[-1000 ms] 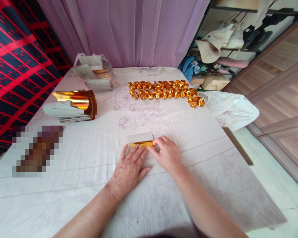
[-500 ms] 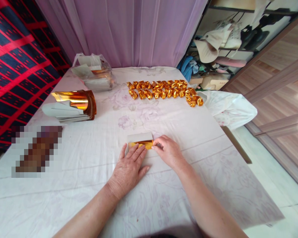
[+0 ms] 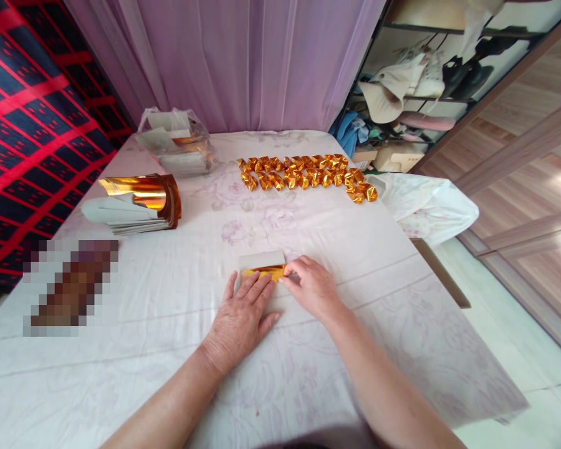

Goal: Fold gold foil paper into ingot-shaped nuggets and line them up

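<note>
A sheet of gold foil paper lies on the table in front of me, its pale back showing at the far side and a gold fold nearer me. My left hand rests flat on its near edge, fingers stretched out and thumb apart. At the right end of the fold, my right hand pinches the paper between thumb and forefinger. Beyond my hands, several folded gold paper pieces stand in rows. The near edge of the sheet is partly hidden under my left fingers.
A curved stack of gold foil sheets stands on the left of the cloth-covered table. Behind it sits a clear plastic bag with more sheets. A pixelated patch covers something at left. A white plastic bag is beyond the right edge.
The view has shifted slightly. My right fingers have stayed at the right end of the fold, and my left hand still presses the sheet.
</note>
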`<state>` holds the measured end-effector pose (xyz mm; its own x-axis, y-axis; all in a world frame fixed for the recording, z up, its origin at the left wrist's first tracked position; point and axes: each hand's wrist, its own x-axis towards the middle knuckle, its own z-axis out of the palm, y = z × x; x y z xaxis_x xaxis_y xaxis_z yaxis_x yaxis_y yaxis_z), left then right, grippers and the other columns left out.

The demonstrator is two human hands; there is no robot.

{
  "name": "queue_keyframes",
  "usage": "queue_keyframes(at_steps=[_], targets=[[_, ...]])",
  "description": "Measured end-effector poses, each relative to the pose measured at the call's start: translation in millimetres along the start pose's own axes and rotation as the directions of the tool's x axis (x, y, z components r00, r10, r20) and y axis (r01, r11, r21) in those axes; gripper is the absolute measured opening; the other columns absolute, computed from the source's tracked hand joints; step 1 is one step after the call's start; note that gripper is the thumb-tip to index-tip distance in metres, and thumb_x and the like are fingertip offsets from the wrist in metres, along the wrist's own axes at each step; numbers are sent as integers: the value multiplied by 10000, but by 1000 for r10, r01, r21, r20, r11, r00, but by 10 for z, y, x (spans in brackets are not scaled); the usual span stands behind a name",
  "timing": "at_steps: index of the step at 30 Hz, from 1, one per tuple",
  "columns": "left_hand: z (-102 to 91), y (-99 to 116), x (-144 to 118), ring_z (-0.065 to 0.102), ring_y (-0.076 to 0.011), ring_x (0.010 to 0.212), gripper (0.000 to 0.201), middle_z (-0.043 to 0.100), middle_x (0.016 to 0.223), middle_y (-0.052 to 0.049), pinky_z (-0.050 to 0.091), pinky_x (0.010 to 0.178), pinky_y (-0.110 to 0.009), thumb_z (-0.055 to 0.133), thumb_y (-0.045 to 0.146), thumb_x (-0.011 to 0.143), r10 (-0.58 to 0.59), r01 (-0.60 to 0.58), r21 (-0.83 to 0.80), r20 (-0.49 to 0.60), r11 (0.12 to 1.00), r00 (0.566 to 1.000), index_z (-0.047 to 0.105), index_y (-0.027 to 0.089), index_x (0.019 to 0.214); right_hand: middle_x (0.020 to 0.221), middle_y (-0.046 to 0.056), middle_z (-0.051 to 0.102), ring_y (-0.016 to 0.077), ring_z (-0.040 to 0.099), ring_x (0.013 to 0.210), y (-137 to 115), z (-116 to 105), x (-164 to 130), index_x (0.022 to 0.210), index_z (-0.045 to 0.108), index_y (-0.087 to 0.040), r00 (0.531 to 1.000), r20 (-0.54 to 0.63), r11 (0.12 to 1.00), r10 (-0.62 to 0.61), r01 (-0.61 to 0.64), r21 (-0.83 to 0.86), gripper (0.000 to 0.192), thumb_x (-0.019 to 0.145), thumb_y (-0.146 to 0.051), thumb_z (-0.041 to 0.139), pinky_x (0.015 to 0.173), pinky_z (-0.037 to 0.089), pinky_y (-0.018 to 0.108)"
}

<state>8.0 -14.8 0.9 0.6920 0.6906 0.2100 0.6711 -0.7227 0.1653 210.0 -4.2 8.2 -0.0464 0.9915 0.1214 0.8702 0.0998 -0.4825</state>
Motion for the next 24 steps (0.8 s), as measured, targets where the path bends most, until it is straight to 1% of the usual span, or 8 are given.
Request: queue_keyframes(at_steps=[2,6,8,12,14,16,20,24], targets=[[2,-1,0,464,-281,1343,490,558,1413,-80,146,1199,-546,440,451,975,-1,1,4,1,1000,1000,535,170,1365,849,17,639,168,598,794,24,11,5,788,637,-225,1000,13,999,-11,11,34,71,800,-175,687,712,427,277],[3,-6,-2,469,-278,1338,486,565,1407,-77,135,1202,-536,423,458,981,1,-1,12,-7,1000,1000,549,174,1354,867,15,657,143,599,742,136,14,9,810,649,-218,999,38,985,-33,26,172,128,794,-95,623,685,446,263],[2,-6,-2,472,-276,1336,490,564,1408,-76,128,1204,-530,415,461,983,5,-5,16,-11,1000,1000,549,170,1353,870,19,662,140,606,741,159,3,1,829,649,-214,999,-2,966,-54,53,252,135,810,-95,587,679,460,261],[2,-2,2,475,-278,1333,497,568,1403,-82,117,1204,-527,415,464,981,2,-2,21,-15,1000,1000,550,163,1352,900,34,657,142,620,766,63,-2,-17,947,633,-218,980,-163,907,-115,171,385,137,887,-167,520,657,485,251],[6,-3,2,475,-278,1332,506,566,1405,-80,97,1206,-526,411,466,981,-1,1,14,-11,1000,1000,541,158,1360,947,51,659,156,633,844,-8,35,-16,1002,618,-224,967,-202,893,-157,226,389,179,913,-161,475,705,504,263],[11,-6,1,471,-277,1335,514,562,1409,-79,88,1207,-527,407,469,982,-2,2,8,-7,1000,1000,528,157,1373,966,58,665,167,637,894,-53,100,-8,1024,609,-229,962,-186,897,-198,254,362,216,918,-136,445,767,515,285],[15,-6,3,463,-275,1343,514,547,1424,-78,99,1204,-526,405,469,982,0,0,5,0,1000,1000,514,172,1387,956,52,674,178,635,916,-59,225,20,1010,608,-230,973,-132,925,-191,224,308,241,888,-89,455,824,512,315],[9,-7,-2,457,-279,1348,511,545,1427,-69,108,1201,-535,429,455,975,-4,4,-3,-1,1000,1000,501,179,1398,945,36,664,163,629,855,-65,262,38,955,618,-231,984,-89,941,-153,172,292,246,824,-44,525,790,514,297]])
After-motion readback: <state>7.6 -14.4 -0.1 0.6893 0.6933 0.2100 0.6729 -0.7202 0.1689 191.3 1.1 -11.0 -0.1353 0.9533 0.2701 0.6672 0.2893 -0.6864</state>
